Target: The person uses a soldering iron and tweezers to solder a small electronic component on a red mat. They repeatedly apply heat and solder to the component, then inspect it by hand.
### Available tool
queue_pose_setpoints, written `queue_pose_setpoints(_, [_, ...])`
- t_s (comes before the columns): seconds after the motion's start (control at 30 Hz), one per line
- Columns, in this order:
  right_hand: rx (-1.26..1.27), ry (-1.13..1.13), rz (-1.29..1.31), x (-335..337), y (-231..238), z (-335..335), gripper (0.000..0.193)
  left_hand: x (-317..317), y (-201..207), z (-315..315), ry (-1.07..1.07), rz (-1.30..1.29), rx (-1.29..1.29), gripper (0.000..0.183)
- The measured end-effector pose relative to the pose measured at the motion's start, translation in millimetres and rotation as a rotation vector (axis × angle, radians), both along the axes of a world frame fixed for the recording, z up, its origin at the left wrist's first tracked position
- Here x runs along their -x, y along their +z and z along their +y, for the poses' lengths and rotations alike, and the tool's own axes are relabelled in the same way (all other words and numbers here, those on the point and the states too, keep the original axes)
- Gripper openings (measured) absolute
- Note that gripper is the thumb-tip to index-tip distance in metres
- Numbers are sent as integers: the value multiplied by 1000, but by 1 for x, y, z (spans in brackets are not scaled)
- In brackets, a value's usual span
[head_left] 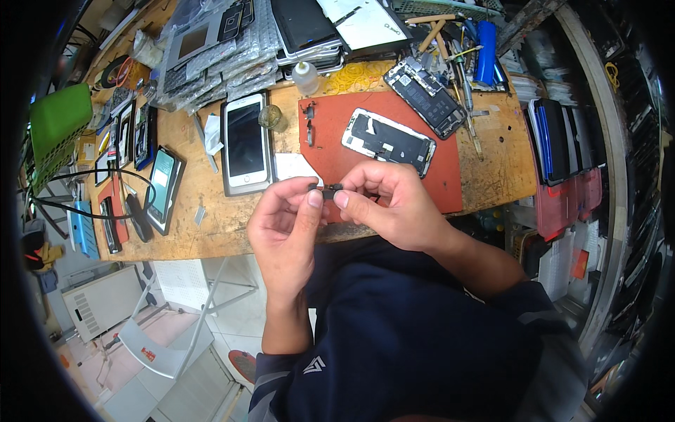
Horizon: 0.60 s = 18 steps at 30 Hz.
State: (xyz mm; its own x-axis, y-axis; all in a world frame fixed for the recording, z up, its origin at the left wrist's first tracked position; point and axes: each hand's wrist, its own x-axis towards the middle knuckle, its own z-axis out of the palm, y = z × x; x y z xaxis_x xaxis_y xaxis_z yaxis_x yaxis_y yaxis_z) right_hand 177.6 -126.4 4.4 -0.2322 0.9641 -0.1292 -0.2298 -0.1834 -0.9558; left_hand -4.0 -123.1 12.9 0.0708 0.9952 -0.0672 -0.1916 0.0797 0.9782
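Over the near edge of a red mat (443, 172), my left hand (290, 221) and my right hand (394, 204) pinch a small dark phone part (328, 190) between thumbs and fingertips, one hand at each end. Its exact kind is too small to make out. Just beyond my right hand lies a detached phone screen (394, 133), its black back facing up with a white rim. Farther back, an opened phone body (425, 95) shows its battery and boards. Small metal pieces (309, 126) sit on the mat's left side.
A white-framed phone (246, 141) and a small glass jar (271, 117) stand left of the mat. Another phone (165, 186) lies farther left. Bubble-wrapped parts (218, 70), a dropper bottle (305, 76) and screwdrivers (460, 70) crowd the back. A folding chair (165, 344) is below left.
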Motion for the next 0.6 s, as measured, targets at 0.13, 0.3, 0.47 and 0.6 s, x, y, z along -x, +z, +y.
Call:
queue_pose_setpoints(0.13, [34, -36, 56, 2, 2, 0, 10, -1, -1, -1, 11, -16, -13, 19])
queue_pose_setpoints(0.3, [99, -40, 107, 0, 2, 1, 10, 3, -1, -1, -17, -113, 60, 25])
queue_pose_setpoints(0.47, [121, -39, 136, 0, 7, 1, 10, 4, -2, -2, -59, -46, -8, 26])
queue_pose_setpoints(0.6, [130, -44, 127, 1, 12, 1, 9, 3, -4, -2, -41, -65, -8, 24])
